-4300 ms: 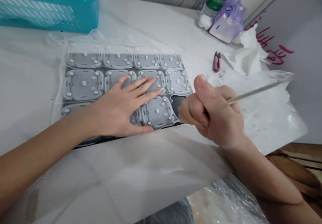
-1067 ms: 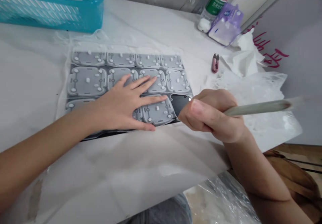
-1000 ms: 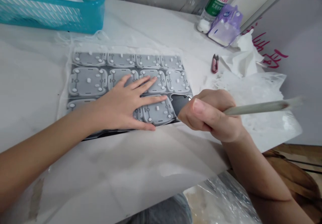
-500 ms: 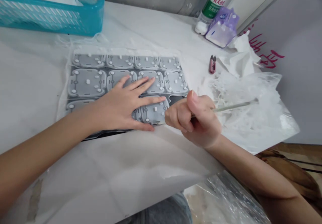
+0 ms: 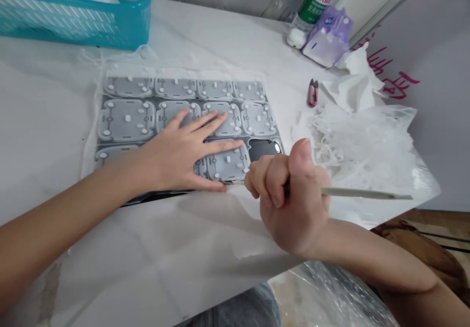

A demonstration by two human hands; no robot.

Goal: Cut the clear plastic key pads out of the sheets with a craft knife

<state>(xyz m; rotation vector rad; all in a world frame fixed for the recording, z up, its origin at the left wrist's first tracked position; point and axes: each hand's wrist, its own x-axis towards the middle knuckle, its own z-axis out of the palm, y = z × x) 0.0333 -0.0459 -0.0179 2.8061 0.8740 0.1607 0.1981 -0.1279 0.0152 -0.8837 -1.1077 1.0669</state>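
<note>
My left hand (image 5: 176,158) lies flat with its fingers spread on a grey sheet of rounded-square panels (image 5: 127,119), each carrying small white pegs. Several panels are partly hidden beneath that hand and forearm. My right hand (image 5: 290,190) is closed around a slim, pale, stick-like tool (image 5: 363,193). Its long rear end sticks out to the right, and its thin tip shows near my left thumb, at the front edge of the sheet beside a panel (image 5: 228,160). A dark rounded opening (image 5: 262,149) in the sheet shows just beyond my right fingers.
A teal basket (image 5: 132,23) with white material stands back left. At back right are a bottle (image 5: 312,6) and a purple tissue pack (image 5: 328,35). Small red thread snips (image 5: 313,93), crumpled tissue (image 5: 354,87) and a clear plastic bag with scraps (image 5: 370,151) lie right. The table's front edge is near.
My right hand has swung leftward and down from beside the dark opening, bringing the tool's tip to the sheet's front edge near my left thumb. My left hand stays spread in place.
</note>
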